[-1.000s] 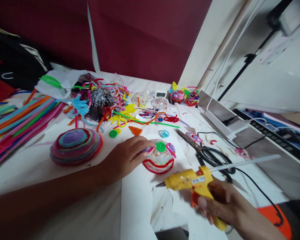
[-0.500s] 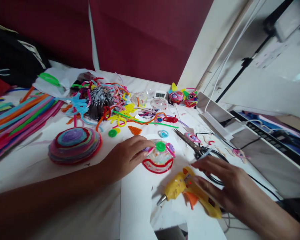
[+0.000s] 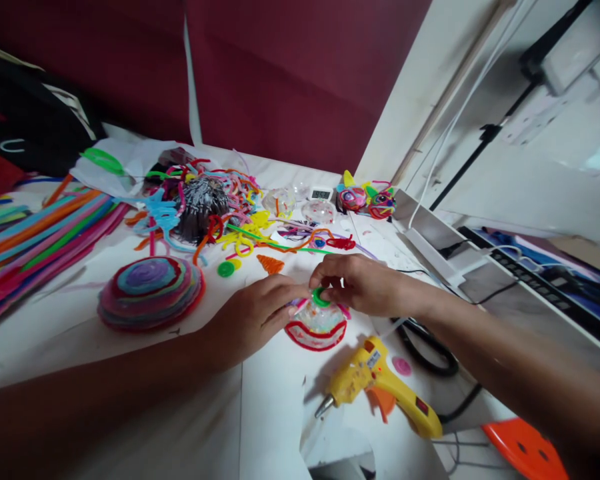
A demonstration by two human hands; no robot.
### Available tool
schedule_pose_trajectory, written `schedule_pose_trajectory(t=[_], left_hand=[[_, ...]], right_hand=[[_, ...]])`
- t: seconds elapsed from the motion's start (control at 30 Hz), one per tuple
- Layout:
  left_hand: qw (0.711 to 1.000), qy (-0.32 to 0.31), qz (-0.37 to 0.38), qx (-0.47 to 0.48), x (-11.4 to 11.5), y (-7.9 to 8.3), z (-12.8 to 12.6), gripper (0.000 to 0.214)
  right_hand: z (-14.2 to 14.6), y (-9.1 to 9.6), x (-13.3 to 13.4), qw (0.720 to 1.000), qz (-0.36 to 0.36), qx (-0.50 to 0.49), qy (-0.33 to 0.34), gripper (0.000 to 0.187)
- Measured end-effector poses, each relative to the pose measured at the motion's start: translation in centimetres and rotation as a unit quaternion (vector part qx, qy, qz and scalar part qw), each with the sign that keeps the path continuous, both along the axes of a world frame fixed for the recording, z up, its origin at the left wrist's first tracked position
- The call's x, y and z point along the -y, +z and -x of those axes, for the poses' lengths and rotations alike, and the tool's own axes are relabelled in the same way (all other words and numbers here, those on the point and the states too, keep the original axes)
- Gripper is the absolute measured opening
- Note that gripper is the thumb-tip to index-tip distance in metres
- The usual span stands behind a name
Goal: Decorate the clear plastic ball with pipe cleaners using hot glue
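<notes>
A clear plastic ball [image 3: 319,319] trimmed with a red pipe-cleaner mouth and pink pieces rests on the white table [image 3: 130,360]. My left hand [image 3: 254,313] grips its left side, fingers curled against it. My right hand [image 3: 360,285] reaches over from the right, and its thumb and fingers pinch the green round piece [image 3: 321,296] on top of the ball. The yellow glue gun [image 3: 380,387] lies on the table in front of the ball, nozzle pointing left, with no hand on it.
A spiral felt disc [image 3: 150,292] lies at left, next to long pipe cleaners [image 3: 40,240]. A tangle of cut pipe cleaners [image 3: 210,200] fills the back. Two finished decorated balls [image 3: 365,197] and a small clock [image 3: 322,193] stand at the far edge. Black scissors [image 3: 425,340] and a cord lie at right.
My right hand laid the glue gun down on the table, then moved up and left to the ball and took hold of the green piece. My left hand stayed on the ball.
</notes>
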State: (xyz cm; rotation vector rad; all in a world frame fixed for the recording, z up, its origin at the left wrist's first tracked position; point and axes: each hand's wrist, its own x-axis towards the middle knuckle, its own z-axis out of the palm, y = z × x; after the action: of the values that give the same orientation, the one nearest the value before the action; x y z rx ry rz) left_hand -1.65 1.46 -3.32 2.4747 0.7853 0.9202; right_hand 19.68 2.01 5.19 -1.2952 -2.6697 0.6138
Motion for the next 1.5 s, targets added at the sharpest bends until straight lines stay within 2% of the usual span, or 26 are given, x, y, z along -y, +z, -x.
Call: schedule_pose_trajectory(t=[0.17, 0.6, 1.0, 1.5], left_hand=[[1.0, 0.0, 0.006, 0.0, 0.0, 0.0, -0.1, 0.025], [1.0, -0.01, -0.019, 0.009, -0.2, -0.4, -0.1, 0.028], [0.999, -0.01, -0.037, 0.005, -0.4, -0.8, -0.1, 0.033], [0.998, -0.002, -0.059, -0.012, -0.1, -0.3, -0.2, 0.032]], right_hand=[[0.3, 0.4, -0.7, 0.999, 0.043, 0.017, 0.017, 0.02], [0.6, 0.8, -2.2, 0.992, 0.092, 0.037, 0.081, 0.018], [0.3, 0.6, -2.5, 0.989, 0.119, 0.01, 0.09, 0.016], [0.1, 0.4, -2.6, 0.982, 0.164, -0.029, 0.085, 0.017]])
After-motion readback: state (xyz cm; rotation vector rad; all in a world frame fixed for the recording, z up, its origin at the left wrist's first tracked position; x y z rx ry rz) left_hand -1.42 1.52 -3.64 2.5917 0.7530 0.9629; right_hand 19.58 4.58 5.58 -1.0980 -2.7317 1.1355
